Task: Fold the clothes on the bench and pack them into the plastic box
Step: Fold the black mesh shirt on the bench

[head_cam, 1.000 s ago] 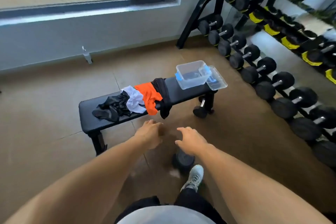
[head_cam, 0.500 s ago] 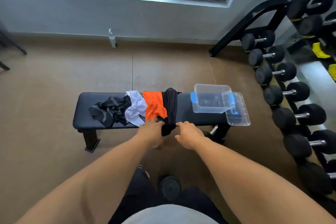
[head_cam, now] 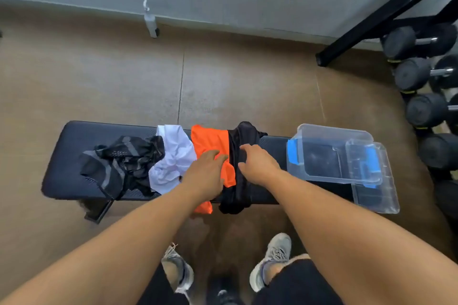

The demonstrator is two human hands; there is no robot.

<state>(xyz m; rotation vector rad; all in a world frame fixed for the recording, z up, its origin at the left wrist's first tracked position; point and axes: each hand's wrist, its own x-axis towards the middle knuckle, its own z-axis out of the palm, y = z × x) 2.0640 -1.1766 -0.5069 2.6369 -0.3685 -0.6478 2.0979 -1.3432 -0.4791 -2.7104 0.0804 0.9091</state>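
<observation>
A black padded bench [head_cam: 71, 153] lies across the view. On it, from left to right, lie a crumpled black-and-grey garment [head_cam: 119, 163], a white garment [head_cam: 173, 153], an orange garment [head_cam: 210, 141] and a black garment [head_cam: 244, 136] draped over the front edge. My left hand [head_cam: 205, 173] rests flat on the orange garment, fingers apart. My right hand [head_cam: 257, 163] lies on the black garment with fingers curled into the cloth. A clear plastic box [head_cam: 329, 151] with blue latches stands on the bench's right end, its lid [head_cam: 379, 190] leaning beside it.
A dumbbell rack [head_cam: 426, 74] with several black dumbbells fills the right side. A white spray bottle [head_cam: 151, 22] stands by the grey wall. My feet in grey sneakers [head_cam: 272, 260] stand just before the bench, a dark weight between them.
I have stepped up to the bench. Both hands moved forward from the bench's front edge onto the orange and black garments.
</observation>
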